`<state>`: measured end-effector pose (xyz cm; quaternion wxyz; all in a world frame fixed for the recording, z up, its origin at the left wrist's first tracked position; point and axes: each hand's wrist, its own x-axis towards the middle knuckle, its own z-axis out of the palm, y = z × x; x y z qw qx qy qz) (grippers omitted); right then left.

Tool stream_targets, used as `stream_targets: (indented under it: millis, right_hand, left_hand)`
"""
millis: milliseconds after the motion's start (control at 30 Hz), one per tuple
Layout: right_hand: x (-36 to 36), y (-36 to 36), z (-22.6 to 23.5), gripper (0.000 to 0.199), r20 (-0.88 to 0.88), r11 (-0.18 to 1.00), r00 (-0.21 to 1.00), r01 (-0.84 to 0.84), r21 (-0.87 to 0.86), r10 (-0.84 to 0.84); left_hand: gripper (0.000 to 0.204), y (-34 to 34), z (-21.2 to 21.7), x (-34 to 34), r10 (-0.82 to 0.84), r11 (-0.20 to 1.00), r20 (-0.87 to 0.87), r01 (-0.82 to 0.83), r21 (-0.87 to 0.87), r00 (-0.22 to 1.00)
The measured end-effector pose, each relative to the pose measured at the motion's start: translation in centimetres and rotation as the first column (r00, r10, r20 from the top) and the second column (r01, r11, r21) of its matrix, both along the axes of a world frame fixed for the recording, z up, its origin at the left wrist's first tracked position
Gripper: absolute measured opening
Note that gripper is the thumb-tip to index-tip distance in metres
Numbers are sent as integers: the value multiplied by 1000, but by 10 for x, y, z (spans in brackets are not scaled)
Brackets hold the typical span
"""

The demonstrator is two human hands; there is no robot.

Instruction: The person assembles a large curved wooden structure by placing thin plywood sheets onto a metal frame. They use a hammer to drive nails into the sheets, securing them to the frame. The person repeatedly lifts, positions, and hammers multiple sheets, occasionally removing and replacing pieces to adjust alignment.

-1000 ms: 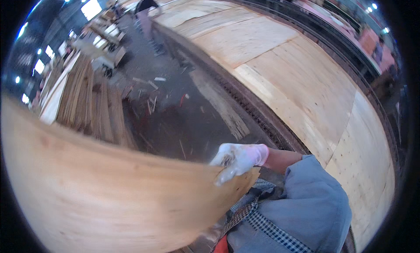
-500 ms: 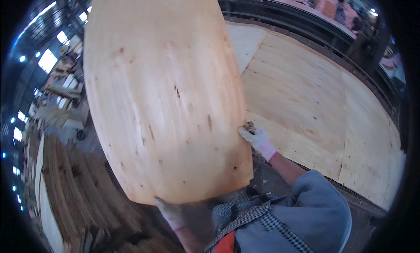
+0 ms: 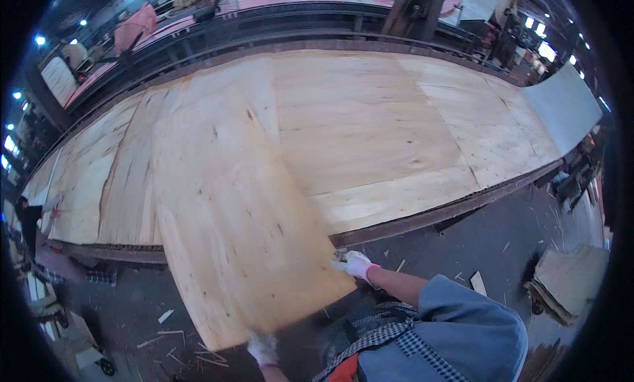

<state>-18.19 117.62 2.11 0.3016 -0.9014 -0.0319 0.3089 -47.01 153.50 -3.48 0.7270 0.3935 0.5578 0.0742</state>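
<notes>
The wood sheet [image 3: 244,230] extends over the long table [image 3: 396,227], its near end projecting past the table's near edge toward the person. Contact between sheet and table surface cannot be determined. The right hand [image 3: 356,264], gloved, is positioned off the table's near edge, fingers closed on the sheet's right border by the near corner; fingertips underneath are hidden. The left hand [image 3: 263,349], farther out from the table, meets the sheet's near border; motion blur obscures its finger closure.
</notes>
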Motion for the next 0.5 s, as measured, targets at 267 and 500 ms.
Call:
stream_targets:
  millis: [267, 500]
  right_hand:
    - [-3, -92, 65, 64, -173, 968, 954, -252, -8, 247]
    - [55, -179, 194, 46, -71, 923, 997, 42, 384, -16]
  left_hand:
    - [89, -124, -13, -17, -452, 787, -75, 358, -502, 889]
    - [77, -251, 29, 98, -288, 915, 30, 285, -284, 957]
